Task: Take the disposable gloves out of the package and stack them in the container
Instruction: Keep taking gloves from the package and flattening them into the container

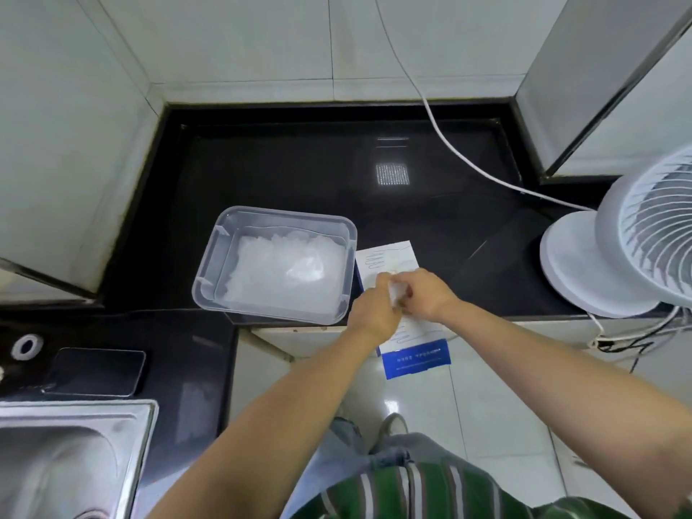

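Note:
A white and blue glove package point(412, 354) lies on the black counter, its near end jutting over the edge. Both my hands meet above its middle. My left hand point(374, 312) and my right hand point(427, 294) pinch a clear disposable glove point(396, 292) between their fingers, just above the package opening. To the left stands a clear plastic container point(209, 271) with a pile of translucent gloves point(281, 267) lying in it. The package's middle is hidden under my hands.
A white fan point(629, 241) stands at the right on the black counter point(299, 170), its cable point(449, 144) running up the wall. At lower left are a steel sink point(67, 462), a dark phone point(97, 370) and a tape roll point(26, 346).

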{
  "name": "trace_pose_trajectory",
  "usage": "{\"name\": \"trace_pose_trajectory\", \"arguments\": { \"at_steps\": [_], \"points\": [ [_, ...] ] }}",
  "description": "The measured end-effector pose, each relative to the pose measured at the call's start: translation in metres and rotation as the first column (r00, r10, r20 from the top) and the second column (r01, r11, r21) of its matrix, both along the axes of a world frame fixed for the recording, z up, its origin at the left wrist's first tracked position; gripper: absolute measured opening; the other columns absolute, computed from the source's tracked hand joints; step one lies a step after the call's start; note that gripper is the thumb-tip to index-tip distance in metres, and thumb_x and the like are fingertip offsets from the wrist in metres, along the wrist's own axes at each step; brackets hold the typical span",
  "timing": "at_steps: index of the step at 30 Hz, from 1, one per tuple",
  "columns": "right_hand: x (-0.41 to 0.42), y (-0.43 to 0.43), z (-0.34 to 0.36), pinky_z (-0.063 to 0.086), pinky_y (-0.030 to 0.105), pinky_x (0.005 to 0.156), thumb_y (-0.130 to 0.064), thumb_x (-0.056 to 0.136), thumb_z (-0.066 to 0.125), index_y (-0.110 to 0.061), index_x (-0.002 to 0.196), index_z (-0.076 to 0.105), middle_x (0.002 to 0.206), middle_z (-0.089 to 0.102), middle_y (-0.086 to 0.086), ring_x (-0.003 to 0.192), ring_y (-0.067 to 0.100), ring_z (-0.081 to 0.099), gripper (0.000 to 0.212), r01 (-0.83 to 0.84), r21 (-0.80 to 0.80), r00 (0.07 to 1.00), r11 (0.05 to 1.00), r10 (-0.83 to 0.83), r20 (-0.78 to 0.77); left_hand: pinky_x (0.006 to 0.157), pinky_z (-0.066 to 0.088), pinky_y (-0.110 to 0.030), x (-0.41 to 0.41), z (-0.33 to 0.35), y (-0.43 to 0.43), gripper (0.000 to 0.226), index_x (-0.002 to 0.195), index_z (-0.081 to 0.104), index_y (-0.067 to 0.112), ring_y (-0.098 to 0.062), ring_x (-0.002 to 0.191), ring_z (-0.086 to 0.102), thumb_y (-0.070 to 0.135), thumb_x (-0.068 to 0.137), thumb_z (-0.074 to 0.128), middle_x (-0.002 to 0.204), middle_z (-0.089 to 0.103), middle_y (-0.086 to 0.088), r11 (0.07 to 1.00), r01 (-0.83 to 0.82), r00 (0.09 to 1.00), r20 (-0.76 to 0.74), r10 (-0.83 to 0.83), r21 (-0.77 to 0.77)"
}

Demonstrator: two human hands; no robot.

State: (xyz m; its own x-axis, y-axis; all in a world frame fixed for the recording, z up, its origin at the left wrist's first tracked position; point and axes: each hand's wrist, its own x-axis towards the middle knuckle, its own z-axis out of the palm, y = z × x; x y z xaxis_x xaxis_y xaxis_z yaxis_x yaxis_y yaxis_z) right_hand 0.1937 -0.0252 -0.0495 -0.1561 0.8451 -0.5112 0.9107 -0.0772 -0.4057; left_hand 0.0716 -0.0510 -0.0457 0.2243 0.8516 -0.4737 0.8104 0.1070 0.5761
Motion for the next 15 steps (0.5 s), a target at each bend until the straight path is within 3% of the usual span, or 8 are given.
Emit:
{"name": "trace_pose_trajectory", "arguments": {
  "at_steps": [2,6,9,12,15],
  "points": [
    [0.001,-0.002,-0.006,0.05,0.033,0.094,-0.014,0.092,0.062,-0.022,0.129,0.064,0.124,0.06,0.005,0.109,0.025,0.061,0.038,0.015,0.026,1.0,1.0,-0.016,0.008,0.087,0.047,-0.033,-0.003,-0.008,0.0,0.071,0.153,0.012,0.02,-0.028,0.113,0.059,0.019,0.096,0.054,0.132,0.057,-0.01,0.998,-0.025,0.999,-0.038,0.023,-0.05],
    [0.0,-0.005,-0.02,0.053,0.03,0.078,-0.015,0.089,0.067,-0.019,0.097,0.076,0.109,0.065,0.001,0.085,0.019,0.061,0.013,0.15,0.097,0.988,0.984,-0.146,-0.047,0.092,0.048,-0.032,-0.005,-0.015,0.002,0.085,0.155,0.009,0.022,-0.026,0.117,0.058,0.022,0.091,0.065,0.137,0.054,-0.006,0.998,-0.011,0.998,-0.069,0.006,-0.064],
    [0.006,-0.003,-0.025,0.052,0.03,0.083,-0.015,0.088,0.068,-0.017,0.082,0.075,0.104,0.062,0.002,0.087,0.019,0.061,0.01,0.186,0.114,0.964,0.976,-0.159,-0.213,0.094,0.048,-0.035,-0.005,-0.018,0.003,0.091,0.155,0.009,0.021,-0.026,0.117,0.057,0.02,0.087,0.069,0.135,0.056,-0.006,0.998,-0.002,0.996,-0.089,-0.003,-0.06],
    [0.016,-0.001,-0.019,0.048,0.024,0.08,-0.011,0.092,0.064,-0.017,0.079,0.068,0.09,0.06,-0.006,0.091,0.016,0.059,0.014,0.237,0.126,0.899,0.963,-0.169,-0.404,0.094,0.048,-0.036,-0.004,-0.019,0.006,0.09,0.153,0.011,0.021,-0.027,0.117,0.057,0.02,0.085,0.071,0.133,0.057,-0.007,0.999,0.0,0.996,-0.089,-0.005,-0.054],
    [0.021,-0.002,-0.015,0.049,0.02,0.074,-0.015,0.096,0.059,-0.017,0.084,0.06,0.091,0.066,0.0,0.091,0.019,0.064,0.012,0.303,0.085,0.823,0.949,-0.216,-0.526,0.093,0.048,-0.035,-0.004,-0.019,0.007,0.089,0.153,0.013,0.022,-0.027,0.118,0.057,0.021,0.085,0.071,0.135,0.056,-0.007,0.998,-0.01,0.997,-0.079,0.005,-0.065]
  ]
}}
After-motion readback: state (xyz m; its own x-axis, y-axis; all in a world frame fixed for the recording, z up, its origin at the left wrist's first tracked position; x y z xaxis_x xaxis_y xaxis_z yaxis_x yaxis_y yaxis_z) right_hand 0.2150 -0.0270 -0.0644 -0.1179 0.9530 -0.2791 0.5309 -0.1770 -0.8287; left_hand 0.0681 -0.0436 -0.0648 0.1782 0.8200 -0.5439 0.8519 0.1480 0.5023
